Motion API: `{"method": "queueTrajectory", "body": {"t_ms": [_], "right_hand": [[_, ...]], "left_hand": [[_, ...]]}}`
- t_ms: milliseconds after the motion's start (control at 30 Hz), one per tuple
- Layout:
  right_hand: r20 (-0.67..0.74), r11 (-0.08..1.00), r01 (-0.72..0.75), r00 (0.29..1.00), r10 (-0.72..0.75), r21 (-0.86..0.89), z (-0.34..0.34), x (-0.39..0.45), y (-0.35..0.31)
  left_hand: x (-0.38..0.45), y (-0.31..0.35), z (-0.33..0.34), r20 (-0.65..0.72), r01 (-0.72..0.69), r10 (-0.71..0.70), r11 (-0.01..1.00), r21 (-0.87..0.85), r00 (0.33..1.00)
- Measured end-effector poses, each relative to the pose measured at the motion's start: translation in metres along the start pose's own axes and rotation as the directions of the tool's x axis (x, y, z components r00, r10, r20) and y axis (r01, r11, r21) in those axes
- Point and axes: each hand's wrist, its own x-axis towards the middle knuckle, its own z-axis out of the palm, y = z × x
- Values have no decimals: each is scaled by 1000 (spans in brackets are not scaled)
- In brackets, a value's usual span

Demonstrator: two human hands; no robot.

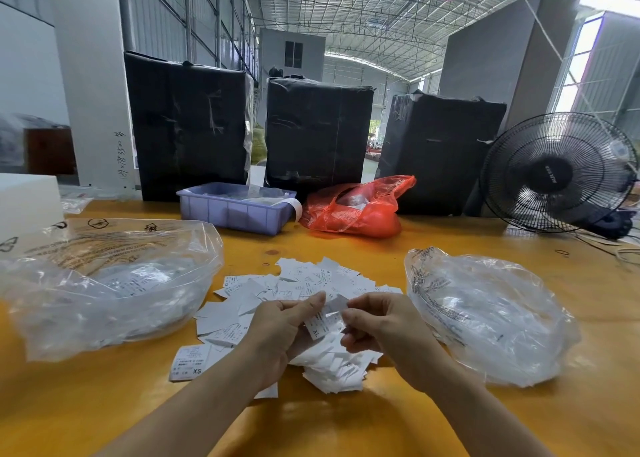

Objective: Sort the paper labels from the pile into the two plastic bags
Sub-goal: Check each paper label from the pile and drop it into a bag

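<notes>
A pile of white paper labels (294, 290) lies in the middle of the yellow table (346, 422). A clear plastic bag (104, 283) with some labels inside sits to the left of the pile. A second clear bag (491, 314) sits to the right. My left hand (287, 332) and my right hand (381, 332) are just above the near part of the pile. Between them they pinch a white label marked XL (325, 321). Another label marked XS (190, 363) lies flat at the near left edge of the pile.
A purple plastic tray (235, 210) and a red plastic bag (356, 207) stand behind the pile. Three tall black wrapped bales (318, 131) line the table's far edge. A black fan (557, 172) stands at the far right, with cables beside it.
</notes>
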Motion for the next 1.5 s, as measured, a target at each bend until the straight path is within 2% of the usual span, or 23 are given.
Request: {"method": "queueTrajectory", "body": {"t_ms": [133,300,400,467,533,700,933,1100,1367,1500], "right_hand": [[-25,1000,1,1000,0,11,0,-1,0],[-70,985,114,990,-124,-130,3,-1,4],[10,984,124,992,-124,-130,7,-2,5],[82,965,157,986,-142,-211,11,-3,5],[82,954,180,983,-165,-241,12,-3,6],[-11,973,123,992,-128,-195,7,-3,1],[-177,996,-84,980,87,24,-1,3,2],[-199,974,-170,960,198,150,-3,4,1],[-181,961,-216,952,247,174,-1,3,-2],[-170,968,-180,963,210,175,-6,1,-5]], "left_hand": [[1,-1,0,0,5,-5,1000,8,1000],[0,-4,-1,-10,-15,16,999,47,1000],[-1,-3,0,-43,-25,27,999,43,999],[-2,-2,1,-62,-29,30,999,22,998],[-2,-1,1,-81,-34,35,999,10,996],[-4,0,1,-73,-36,39,999,34,997],[-1,2,0,26,45,-50,983,176,998],[-1,11,-8,116,106,-134,970,221,984],[1,17,-13,132,61,-110,944,324,985],[3,38,-18,62,-50,30,938,342,998]]}}
